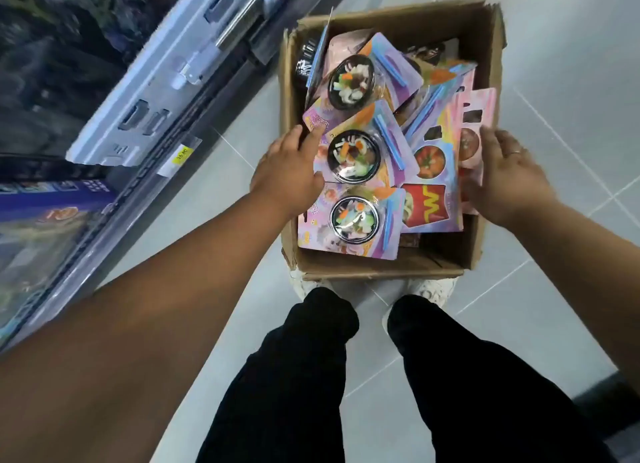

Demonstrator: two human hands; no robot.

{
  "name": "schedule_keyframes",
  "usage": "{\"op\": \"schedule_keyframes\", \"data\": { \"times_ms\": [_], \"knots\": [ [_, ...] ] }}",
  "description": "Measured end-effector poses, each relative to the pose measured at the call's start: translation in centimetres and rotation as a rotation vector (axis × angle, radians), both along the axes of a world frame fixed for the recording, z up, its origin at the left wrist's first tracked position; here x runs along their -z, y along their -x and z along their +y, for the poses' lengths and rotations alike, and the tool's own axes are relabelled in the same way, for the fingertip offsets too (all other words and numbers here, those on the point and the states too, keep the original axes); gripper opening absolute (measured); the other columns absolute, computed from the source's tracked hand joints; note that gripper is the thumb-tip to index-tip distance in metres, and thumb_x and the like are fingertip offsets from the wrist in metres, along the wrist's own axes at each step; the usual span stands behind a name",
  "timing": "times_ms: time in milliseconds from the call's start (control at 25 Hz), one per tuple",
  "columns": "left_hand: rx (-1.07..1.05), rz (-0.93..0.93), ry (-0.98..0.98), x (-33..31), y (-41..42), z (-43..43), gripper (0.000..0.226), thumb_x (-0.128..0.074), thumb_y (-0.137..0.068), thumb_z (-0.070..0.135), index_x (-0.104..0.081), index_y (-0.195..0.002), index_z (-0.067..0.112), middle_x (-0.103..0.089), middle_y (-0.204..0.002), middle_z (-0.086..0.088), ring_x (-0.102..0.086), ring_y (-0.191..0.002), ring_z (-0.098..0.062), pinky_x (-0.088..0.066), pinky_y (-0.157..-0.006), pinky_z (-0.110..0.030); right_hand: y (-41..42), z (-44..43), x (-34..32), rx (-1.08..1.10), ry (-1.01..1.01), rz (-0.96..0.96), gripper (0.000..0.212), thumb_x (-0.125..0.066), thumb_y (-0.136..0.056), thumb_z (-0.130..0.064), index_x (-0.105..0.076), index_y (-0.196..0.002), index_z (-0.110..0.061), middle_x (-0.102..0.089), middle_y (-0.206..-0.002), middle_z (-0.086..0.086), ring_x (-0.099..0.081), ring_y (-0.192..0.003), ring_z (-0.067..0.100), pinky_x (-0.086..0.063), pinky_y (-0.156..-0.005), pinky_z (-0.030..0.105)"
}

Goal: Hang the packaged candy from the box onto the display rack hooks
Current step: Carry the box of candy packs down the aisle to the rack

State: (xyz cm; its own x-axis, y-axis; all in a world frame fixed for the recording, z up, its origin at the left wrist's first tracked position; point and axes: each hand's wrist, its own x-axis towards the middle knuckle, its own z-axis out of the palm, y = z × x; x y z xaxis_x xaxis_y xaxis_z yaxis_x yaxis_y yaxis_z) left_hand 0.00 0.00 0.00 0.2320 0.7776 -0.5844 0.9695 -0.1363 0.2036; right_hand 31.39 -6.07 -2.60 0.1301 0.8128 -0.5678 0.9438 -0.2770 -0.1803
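Your left hand (pixel 289 166) lies with fairly straight fingers on the left edge of the middle bowl-candy card (pixel 353 154). Whether the thumb has got under that edge I cannot tell. Your right hand (pixel 509 178) is spread flat over the pink packs (pixel 474 140) standing against the right wall of the cardboard box (pixel 485 47), touching them without any clear grip. You appear to be choosing what to lift. Take one card at a time. Slide the left thumb under the card's free edge and pinch near the top, where a hang slot would likely be, instead of squeezing the clear dome over the sweets. Let the right hand hold the neighbouring packs down so they do not ride up with the card. The box stands on the tiled floor (pixel 571 81) just beyond your feet and is well filled. Three purple bowl-candy cards overlap down its left side, the far card (pixel 351 81) tilted and the near card (pixel 349 220) lying flattest. A red fries-print pack (pixel 429 206) sits to the right of the near card, with more packs beneath and behind. The display rack (pixel 156 92) runs along the left, with a yellow price tag (pixel 178 159) on its rail. Its hooks are too blurred to make out, so look up before you carry anything across.
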Motion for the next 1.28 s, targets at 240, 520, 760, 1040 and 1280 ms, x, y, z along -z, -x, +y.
{"op": "schedule_keyframes", "data": {
  "times_ms": [240, 520, 760, 1040, 1280],
  "knots": [
    [-0.047, 0.005, 0.126, 5.6, 1.1, -0.3, 0.079, -0.057, -0.094, 0.034, -0.012, -0.158, 0.026, -0.023, -0.162, -0.015, -0.031, -0.143, -0.04, -0.033, -0.113, -0.047, 1.2, -0.1, 3.6, 0.06, -0.057, 0.047, 0.082, -0.042, -0.084, -0.047, -0.021, -0.155, -0.01, -0.019, -0.158, 0.028, -0.028, -0.142, 0.047, -0.028, -0.115, 0.052],
    [-0.003, -0.041, 0.054, 6.6, -0.9, -0.4, 0.06, -0.049, -0.097, 0.024, -0.03, -0.154, 0.021, -0.052, -0.143, -0.016, -0.056, -0.116, -0.04, -0.047, -0.087, -0.042, 0.5, -0.3, 5.1, 0.098, -0.127, 0.144, 0.067, -0.056, -0.087, -0.028, -0.035, -0.149, -0.021, -0.03, -0.158, 0.015, -0.032, -0.143, 0.037, -0.029, -0.115, 0.051],
    [-0.021, -0.013, -0.121, 7.6, 0.2, 0.2, 0.047, -0.048, -0.097, 0.012, -0.049, -0.143, 0.022, -0.055, -0.14, -0.011, -0.05, -0.121, -0.037, -0.045, -0.094, -0.045, -1.7, 0.5, 6.1, 0.165, -0.187, 0.112, 0.063, -0.034, -0.083, -0.036, -0.045, -0.14, -0.011, -0.058, -0.133, 0.018, -0.042, -0.129, 0.042, -0.031, -0.104, 0.05],
    [-0.342, 0.024, 0.061, 9.6, 1.4, 1.5, 0.069, -0.058, -0.097, 0.024, -0.022, -0.155, 0.027, -0.024, -0.16, -0.011, -0.049, -0.129, -0.041, -0.046, -0.099, -0.045, -2.8, 1.9, 8.0, 0.242, -0.21, 0.185, 0.055, -0.046, -0.098, -0.019, -0.029, -0.15, -0.02, -0.03, -0.154, 0.012, -0.054, -0.121, 0.038, -0.05, -0.096, 0.05],
    [-0.397, -0.004, 0.118, 10.2, 2.0, 1.9, 0.075, -0.046, -0.102, 0.021, 0.001, -0.157, 0.04, -0.059, -0.125, -0.022, -0.059, -0.091, -0.033, -0.048, -0.073, -0.038, -3.5, 2.3, 8.6, 0.136, -0.045, 0.229, 0.066, -0.036, -0.103, -0.04, 0.002, -0.157, -0.031, -0.052, -0.142, 0.008, -0.06, -0.114, 0.033, -0.049, -0.086, 0.043]
  ]
}}
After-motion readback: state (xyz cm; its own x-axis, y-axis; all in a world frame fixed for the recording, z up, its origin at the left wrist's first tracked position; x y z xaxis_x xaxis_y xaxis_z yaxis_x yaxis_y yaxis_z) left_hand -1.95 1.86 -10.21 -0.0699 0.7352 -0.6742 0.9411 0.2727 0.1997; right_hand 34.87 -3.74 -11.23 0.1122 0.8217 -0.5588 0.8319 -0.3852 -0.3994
